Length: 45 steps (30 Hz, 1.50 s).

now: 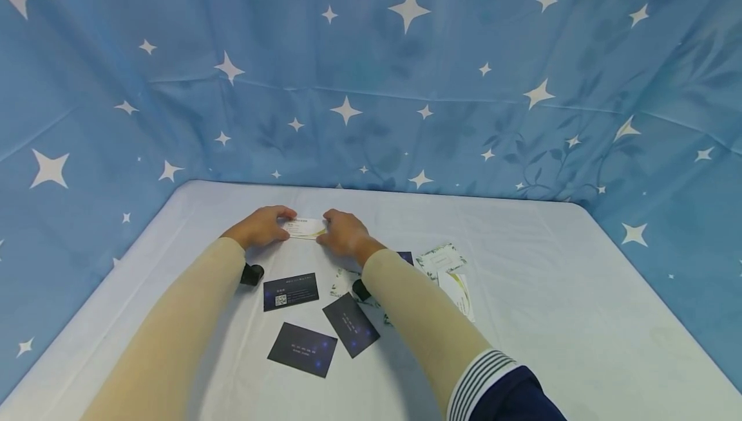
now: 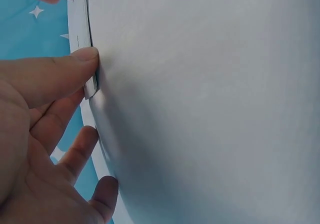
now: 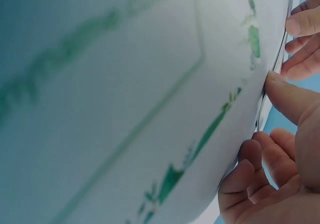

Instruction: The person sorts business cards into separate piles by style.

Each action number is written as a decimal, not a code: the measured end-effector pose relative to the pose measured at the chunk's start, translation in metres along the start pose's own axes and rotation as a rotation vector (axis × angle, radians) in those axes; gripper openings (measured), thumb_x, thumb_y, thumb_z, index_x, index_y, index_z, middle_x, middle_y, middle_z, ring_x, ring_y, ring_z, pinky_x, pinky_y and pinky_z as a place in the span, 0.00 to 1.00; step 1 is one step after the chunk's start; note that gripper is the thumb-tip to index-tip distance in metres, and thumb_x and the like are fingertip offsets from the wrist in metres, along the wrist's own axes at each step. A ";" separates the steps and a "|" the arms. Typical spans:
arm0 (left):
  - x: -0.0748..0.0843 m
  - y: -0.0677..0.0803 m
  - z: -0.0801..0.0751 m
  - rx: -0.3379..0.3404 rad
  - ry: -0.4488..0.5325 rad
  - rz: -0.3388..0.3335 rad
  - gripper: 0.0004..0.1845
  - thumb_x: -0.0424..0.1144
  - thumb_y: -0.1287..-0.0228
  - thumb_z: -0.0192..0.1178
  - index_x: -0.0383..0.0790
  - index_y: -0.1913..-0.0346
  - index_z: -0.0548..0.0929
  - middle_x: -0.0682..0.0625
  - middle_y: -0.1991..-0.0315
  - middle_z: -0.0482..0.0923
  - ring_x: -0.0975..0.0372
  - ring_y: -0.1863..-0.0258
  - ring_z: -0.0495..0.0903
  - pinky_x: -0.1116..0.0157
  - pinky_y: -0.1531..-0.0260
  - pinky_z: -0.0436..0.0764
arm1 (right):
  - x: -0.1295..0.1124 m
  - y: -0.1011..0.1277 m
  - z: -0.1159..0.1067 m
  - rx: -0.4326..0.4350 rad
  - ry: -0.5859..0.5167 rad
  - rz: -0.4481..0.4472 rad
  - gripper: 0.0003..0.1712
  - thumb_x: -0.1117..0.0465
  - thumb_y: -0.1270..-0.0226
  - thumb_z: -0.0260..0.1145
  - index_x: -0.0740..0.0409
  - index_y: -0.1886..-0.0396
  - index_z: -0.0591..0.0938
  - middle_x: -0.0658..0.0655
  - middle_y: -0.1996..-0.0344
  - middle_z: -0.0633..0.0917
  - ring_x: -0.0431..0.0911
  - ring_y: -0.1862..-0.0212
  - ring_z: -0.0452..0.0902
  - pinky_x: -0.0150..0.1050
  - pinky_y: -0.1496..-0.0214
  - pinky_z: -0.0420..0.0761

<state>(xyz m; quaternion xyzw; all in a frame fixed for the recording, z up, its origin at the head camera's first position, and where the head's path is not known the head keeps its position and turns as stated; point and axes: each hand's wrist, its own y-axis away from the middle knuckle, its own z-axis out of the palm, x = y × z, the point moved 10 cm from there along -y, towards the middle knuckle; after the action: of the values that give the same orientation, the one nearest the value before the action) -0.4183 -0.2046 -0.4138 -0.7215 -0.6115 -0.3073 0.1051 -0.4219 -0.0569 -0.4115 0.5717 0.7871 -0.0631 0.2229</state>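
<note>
At the far middle of the white table [image 1: 551,292] my two hands hold a small stack of white business cards [image 1: 305,228] between them. My left hand [image 1: 279,225] pinches its left end, my right hand [image 1: 329,228] its right end. In the left wrist view my thumb [image 2: 75,69] presses on the edge of the stack [image 2: 91,86]. The right wrist view shows my thumb [image 3: 285,96] on the stack's edge [image 3: 267,96], and a green-printed card [image 3: 150,109] fills the frame, blurred.
Three dark blue cards [image 1: 290,291] [image 1: 350,324] [image 1: 303,348] lie loose between my forearms. White cards with green print [image 1: 442,259] [image 1: 458,292] lie to the right of my right arm. A blue star-patterned cloth [image 1: 406,86] walls in the table's back and sides.
</note>
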 end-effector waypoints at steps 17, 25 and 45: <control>0.002 0.001 0.002 -0.001 0.035 -0.015 0.33 0.33 0.32 0.61 0.34 0.26 0.65 0.33 0.26 0.57 0.39 0.26 0.52 0.41 0.32 0.53 | -0.001 0.003 -0.003 0.008 -0.023 0.012 0.37 0.50 0.31 0.68 0.52 0.25 0.69 0.53 0.32 0.75 0.50 0.30 0.67 0.45 0.31 0.64; 0.040 0.010 -0.005 0.061 0.109 0.126 0.35 0.39 0.31 0.62 0.34 0.25 0.63 0.36 0.27 0.62 0.41 0.27 0.56 0.41 0.33 0.58 | -0.009 0.030 -0.040 0.044 -0.039 -0.139 0.37 0.49 0.30 0.68 0.54 0.26 0.69 0.54 0.32 0.75 0.49 0.33 0.71 0.46 0.34 0.69; 0.184 0.046 0.080 -0.083 0.141 0.466 0.34 0.44 0.33 0.67 0.44 0.26 0.69 0.48 0.29 0.67 0.51 0.27 0.59 0.46 0.34 0.62 | 0.160 0.169 -0.098 0.094 -0.143 -0.089 0.34 0.53 0.35 0.72 0.58 0.31 0.75 0.58 0.40 0.80 0.54 0.44 0.75 0.51 0.48 0.75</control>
<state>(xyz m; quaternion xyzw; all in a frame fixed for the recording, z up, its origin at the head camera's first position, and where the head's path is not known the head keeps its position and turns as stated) -0.3375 -0.0229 -0.3612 -0.8235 -0.4066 -0.3493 0.1858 -0.3320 0.1739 -0.3654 0.5402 0.7899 -0.1503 0.2483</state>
